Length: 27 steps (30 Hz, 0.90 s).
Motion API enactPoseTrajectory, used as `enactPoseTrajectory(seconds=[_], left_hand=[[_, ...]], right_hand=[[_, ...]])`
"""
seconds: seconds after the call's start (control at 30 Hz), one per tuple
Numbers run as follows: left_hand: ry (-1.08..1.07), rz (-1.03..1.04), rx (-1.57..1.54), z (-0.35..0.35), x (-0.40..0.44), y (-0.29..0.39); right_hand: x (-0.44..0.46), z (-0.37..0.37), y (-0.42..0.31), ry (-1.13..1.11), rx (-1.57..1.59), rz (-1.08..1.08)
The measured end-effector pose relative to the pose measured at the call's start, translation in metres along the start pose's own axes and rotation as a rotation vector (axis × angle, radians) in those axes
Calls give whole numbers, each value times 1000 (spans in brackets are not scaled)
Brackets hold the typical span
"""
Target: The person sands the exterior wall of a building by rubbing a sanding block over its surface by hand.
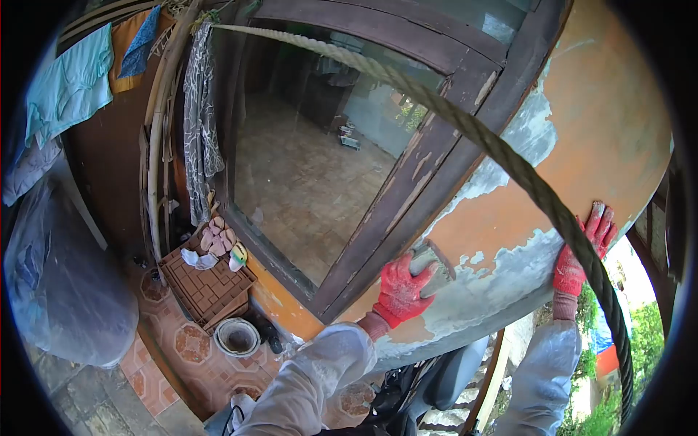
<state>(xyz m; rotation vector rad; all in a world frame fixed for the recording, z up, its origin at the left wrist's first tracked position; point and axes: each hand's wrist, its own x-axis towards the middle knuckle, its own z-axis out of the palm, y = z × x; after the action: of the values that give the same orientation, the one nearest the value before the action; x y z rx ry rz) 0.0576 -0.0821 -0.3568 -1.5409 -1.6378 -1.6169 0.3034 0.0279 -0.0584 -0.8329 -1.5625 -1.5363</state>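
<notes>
My left hand [400, 293], in a dusty red glove, is closed around a scraper [435, 266]. The scraper's blade lies against the wall [560, 156], beside the window frame. Orange paint covers the upper wall, while grey-white patches [502, 270] show where the coating is gone. Further right, my right hand [569, 270], also in a red glove, lies flat on the wall near its outer edge with fingers stretched out. It holds nothing that I can see. A thick rope passes in front of part of this hand.
The rope [502, 151] crosses diagonally from upper left to lower right. A dark wooden window frame [407, 192] with peeling paint borders the glass. Below left are a brown crate [206, 280] with slippers on it and a bucket [237, 337]. Laundry [69, 87] hangs at upper left.
</notes>
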Motion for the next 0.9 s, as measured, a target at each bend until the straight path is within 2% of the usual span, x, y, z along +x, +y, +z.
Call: enactPoseTrajectory(seconds=[0.07,0.2,0.27,0.33,0.37,0.43,0.5,0.6,0.73,0.83,0.9], left_hand=[[61,-13,-16,-10,47,23],[294,76,-20,-61,224,81],[375,104,-32,-79,263,96],[430,91,-59,-78,270,101],[350,72,-67,-71,252,96],[340,160,25,-32,180,68],[155,177,-28,-35,124,51],[145,170,32,-38,157,70],[274,131,-53,-89,304,120],[394,109,-29,-86,322,126],[294,126,-76,-75,278,109]], right_hand=[[-1,0,-7,16,38,158],[6,-13,-10,-31,83,114],[7,-15,-11,-60,88,133],[11,-21,-15,-59,97,122],[11,-24,-16,-53,119,114],[11,-23,-16,-42,112,115],[9,-22,-17,-25,109,121],[9,-20,-17,-28,131,105],[6,-15,-15,-20,107,115],[3,-16,-14,-53,104,132],[6,-17,-15,-47,115,127]])
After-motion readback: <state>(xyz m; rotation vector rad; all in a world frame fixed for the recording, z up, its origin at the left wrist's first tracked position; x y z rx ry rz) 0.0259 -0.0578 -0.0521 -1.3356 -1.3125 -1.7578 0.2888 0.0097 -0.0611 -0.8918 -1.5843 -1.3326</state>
